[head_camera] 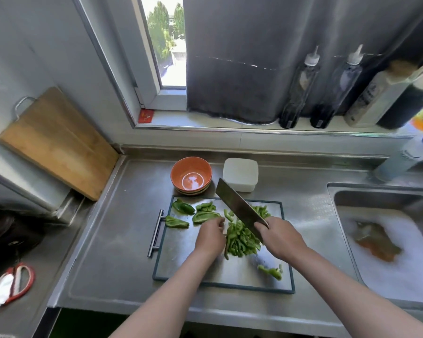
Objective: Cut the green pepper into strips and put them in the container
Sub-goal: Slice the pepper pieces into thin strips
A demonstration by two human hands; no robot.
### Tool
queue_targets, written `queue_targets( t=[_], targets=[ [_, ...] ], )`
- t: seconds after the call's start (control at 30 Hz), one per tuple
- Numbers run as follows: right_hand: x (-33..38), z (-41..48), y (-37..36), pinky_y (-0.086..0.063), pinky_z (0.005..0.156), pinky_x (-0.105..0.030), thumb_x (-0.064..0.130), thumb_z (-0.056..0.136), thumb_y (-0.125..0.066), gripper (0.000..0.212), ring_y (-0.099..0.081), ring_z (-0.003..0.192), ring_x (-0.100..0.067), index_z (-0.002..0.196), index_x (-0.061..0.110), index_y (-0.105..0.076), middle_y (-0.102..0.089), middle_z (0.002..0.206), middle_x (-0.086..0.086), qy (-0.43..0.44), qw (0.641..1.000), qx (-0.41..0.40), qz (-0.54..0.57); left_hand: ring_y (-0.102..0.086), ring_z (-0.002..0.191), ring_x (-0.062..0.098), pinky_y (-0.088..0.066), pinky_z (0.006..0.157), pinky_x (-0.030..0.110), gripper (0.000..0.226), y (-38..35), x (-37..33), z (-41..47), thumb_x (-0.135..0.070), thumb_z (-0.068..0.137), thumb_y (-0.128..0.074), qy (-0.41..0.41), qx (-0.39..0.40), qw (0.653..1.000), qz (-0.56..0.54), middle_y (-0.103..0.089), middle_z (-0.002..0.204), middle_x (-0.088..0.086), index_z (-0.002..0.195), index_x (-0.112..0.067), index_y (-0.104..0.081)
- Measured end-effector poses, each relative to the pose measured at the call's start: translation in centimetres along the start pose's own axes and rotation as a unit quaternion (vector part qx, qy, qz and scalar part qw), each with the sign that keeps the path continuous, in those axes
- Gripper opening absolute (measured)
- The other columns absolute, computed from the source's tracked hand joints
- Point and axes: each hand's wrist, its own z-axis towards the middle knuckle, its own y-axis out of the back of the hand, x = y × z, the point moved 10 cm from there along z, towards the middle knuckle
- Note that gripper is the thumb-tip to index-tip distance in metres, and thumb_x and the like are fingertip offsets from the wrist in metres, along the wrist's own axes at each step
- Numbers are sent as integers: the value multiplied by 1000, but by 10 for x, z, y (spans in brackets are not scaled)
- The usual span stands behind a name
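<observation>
Cutting board: pepper strips heaped at its centre, uncut pepper pieces far left, container just beyond its far edge. Right hand grips the knife above it; left hand curls its fingers mid-board, grasp unclear. Strips probably light, limp, slippery: scoop in bunches.

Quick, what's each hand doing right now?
Left hand: fingers curled beside the pepper strips; can't tell if it holds anything.
Right hand: grips the knife.

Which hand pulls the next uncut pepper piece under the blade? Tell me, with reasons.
Likely left. The left hand sits right beside the uncut pepper pieces; the right hand grips the cleaver.
</observation>
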Motion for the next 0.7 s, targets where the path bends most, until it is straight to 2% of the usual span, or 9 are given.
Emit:
queue_targets(
  t=[0.07, 0.2, 0.33, 0.4, 0.53, 0.57, 0.63, 0.7],
  targets=[
    [2, 5, -1, -37, 56, -33, 44, 102, -45, 37, -59, 72, -20, 75, 20, -53, -63, 76, 0, 3, 1000, 3, 9, -61, 112, 17, -46, 90, 21, 47, 26, 2, 6, 7, 86, -53, 0, -54, 998, 30, -67, 124, 0, 124, -16, -68],
    [12, 13, -7, -37, 56, -33, 43, 102, -46, 36, -58, 69, -19, 75, 21, -53, -62, 75, 0, 16, 999, 12, 27, -55, 111, 18, -46, 84, 29, 50, 68, 4, 19, 6, 84, -50, -32, -125, 983, 131, -64, 120, -6, 119, -22, -71],
    [18, 17, -16, -36, 55, -32, 43, 102, -46, 35, -58, 67, -18, 75, 23, -53, -62, 73, 2, 17, 999, 19, 41, -50, 111, 23, -46, 85, 34, 36, 58, 16, 36, -9, 88, -61, -91, -69, 960, 257, -62, 114, 0, 120, -21, -70],
    [19, 18, -21, -36, 56, -32, 44, 102, -46, 34, -59, 68, -17, 75, 24, -53, -62, 73, 3, 17, 999, 19, 46, -52, 108, 24, -47, 82, 33, 31, 49, 18, 38, -12, 88, -65, -114, -45, 951, 284, -59, 109, 1, 118, -19, -70],
    [20, 18, -30, -38, 56, -32, 43, 103, -47, 34, -58, 67, -18, 76, 24, -54, -62, 72, 1, 10, 998, 21, 57, -58, 97, 18, -43, 69, 20, 9, 44, 22, 37, -20, 91, -60, -147, -25, 950, 274, -59, 110, -8, 94, -21, -68],
    [21, 18, -33, -39, 56, -32, 43, 103, -47, 34, -59, 67, -18, 77, 23, -55, -62, 72, 1, 9, 998, 23, 59, -59, 96, 17, -46, 68, 21, 9, 44, 24, 36, -18, 90, -61, -158, -20, 950, 267, -61, 113, -6, 88, -19, -69],
    [23, 16, -38, -41, 58, -33, 43, 103, -47, 34, -60, 68, -19, 78, 22, -56, -62, 73, 1, 8, 998, 25, 56, -62, 98, 23, -54, 76, 29, 11, 42, 27, 30, -12, 87, -65, -190, -7, 943, 274, -63, 121, 2, 84, -10, -75],
    [28, 14, -42, -39, 57, -33, 43, 103, -47, 34, -59, 67, -18, 77, 23, -55, -62, 72, 2, 9, 998, 24, 52, -64, 103, 27, -56, 83, 35, 9, 45, 27, 20, -10, 85, -68, -206, 7, 944, 259, -66, 121, 8, 83, -8, -77]
  ],
)
